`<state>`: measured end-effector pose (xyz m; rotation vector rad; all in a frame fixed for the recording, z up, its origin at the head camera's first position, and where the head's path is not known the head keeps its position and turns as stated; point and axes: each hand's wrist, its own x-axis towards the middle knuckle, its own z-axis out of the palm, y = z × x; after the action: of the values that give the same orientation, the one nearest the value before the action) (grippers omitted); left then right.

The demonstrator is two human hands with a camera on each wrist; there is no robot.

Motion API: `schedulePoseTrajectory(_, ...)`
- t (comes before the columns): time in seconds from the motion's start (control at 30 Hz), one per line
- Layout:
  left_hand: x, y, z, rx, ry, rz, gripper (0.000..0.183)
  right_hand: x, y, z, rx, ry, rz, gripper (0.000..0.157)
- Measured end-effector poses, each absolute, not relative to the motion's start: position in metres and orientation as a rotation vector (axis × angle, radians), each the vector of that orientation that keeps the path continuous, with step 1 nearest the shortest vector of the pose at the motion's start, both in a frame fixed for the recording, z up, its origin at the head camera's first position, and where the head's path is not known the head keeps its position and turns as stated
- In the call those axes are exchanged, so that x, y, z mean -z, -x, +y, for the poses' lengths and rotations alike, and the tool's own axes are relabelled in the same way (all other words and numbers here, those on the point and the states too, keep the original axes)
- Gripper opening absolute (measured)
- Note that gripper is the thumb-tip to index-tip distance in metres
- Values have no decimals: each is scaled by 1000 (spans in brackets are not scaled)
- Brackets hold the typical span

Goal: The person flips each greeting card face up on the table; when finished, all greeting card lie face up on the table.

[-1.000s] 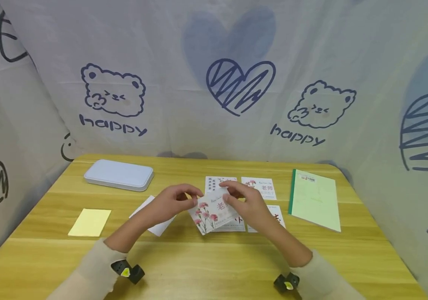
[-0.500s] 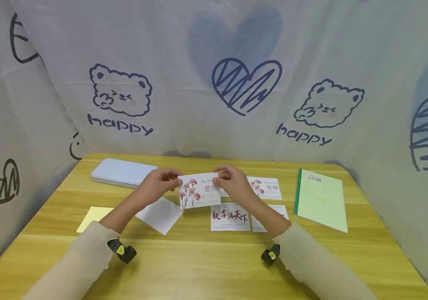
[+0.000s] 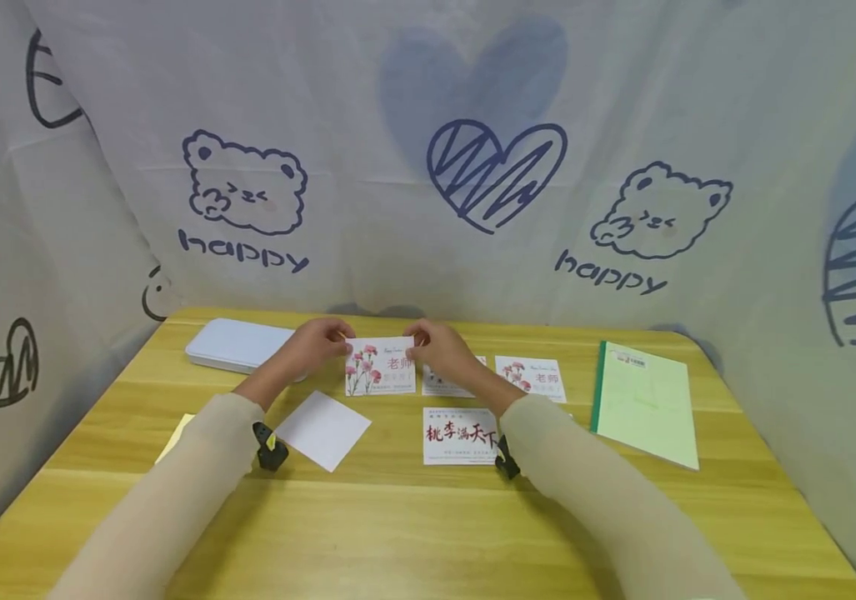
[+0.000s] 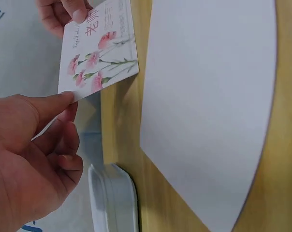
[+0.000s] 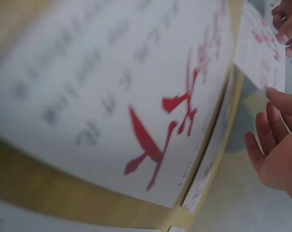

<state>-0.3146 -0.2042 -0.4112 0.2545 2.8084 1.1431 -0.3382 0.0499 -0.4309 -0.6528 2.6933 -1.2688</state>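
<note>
A flower-printed greeting card (image 3: 380,367) with pink carnations and red characters is near the back of the table. My left hand (image 3: 317,345) pinches its upper left corner between thumb and fingers. At the upper right corner, the thumb and fingers of my right hand (image 3: 438,353) pinch it too. In the left wrist view the card (image 4: 100,53) tilts up from the wood; whether its lower edge touches the table, I cannot tell. A calligraphy card (image 3: 461,435) lies below the right forearm, and a second carnation card (image 3: 531,377) lies right of it. Another card (image 3: 435,386) is partly covered by my right hand.
A blank white square sheet (image 3: 325,431) lies in front of my left hand. Behind that wrist is a pale case (image 3: 236,343). Yellow paper (image 3: 174,437) peeks out beside the left sleeve. On the right lies a green-spined notebook (image 3: 645,404). A patterned curtain (image 3: 367,208) hangs behind the table.
Both hands have carried the carnation card left and toward the back of the table, straightening it from its earlier slant. The calligraphy card beneath it has come into view.
</note>
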Motion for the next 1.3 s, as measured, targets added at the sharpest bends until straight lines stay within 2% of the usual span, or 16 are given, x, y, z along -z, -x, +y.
schedulePoseTrajectory(0.2, 424, 329, -201, -1031, -284, 2860, 22, 441, 353, 47, 1093, 683, 2768, 30)
schedulePoseTrajectory(0.7, 435, 340, -192, -841, -320, 2870, 15, 449, 362, 48, 751, 771, 2825, 37)
schedulePoseTrajectory(1.1, 432, 336, -189, -820, -311, 2865, 16, 445, 361, 51, 621, 811, 2859, 36)
schedulePoseTrajectory(1.3, 417, 318, -193, -897, -350, 2862, 26, 432, 354, 56, 827, 760, 2841, 35)
